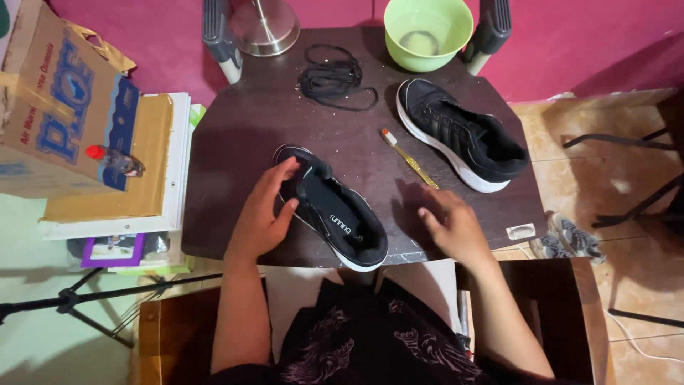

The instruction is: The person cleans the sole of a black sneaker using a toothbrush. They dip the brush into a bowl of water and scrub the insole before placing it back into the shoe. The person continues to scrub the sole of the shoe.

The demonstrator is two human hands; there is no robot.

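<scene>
A black running shoe (340, 218) with a white sole lies near the front edge of a small dark table (242, 128), its opening up. My left hand (262, 214) grips its toe end from the left side. My right hand (450, 227) rests flat on the table to the right of that shoe, fingers apart, holding nothing. Just beyond its fingertips lies a yellow toothbrush (412, 160). A second black shoe (459, 132) without laces sits at the right of the table. A bundle of black laces (335, 75) lies at the back.
A green bowl (427, 30) holding liquid stands at the back edge, a metal lamp base (265, 26) to its left. A cardboard box (57, 100) and stacked books sit left of the table. Small shoes (570, 241) lie on the tiled floor at right.
</scene>
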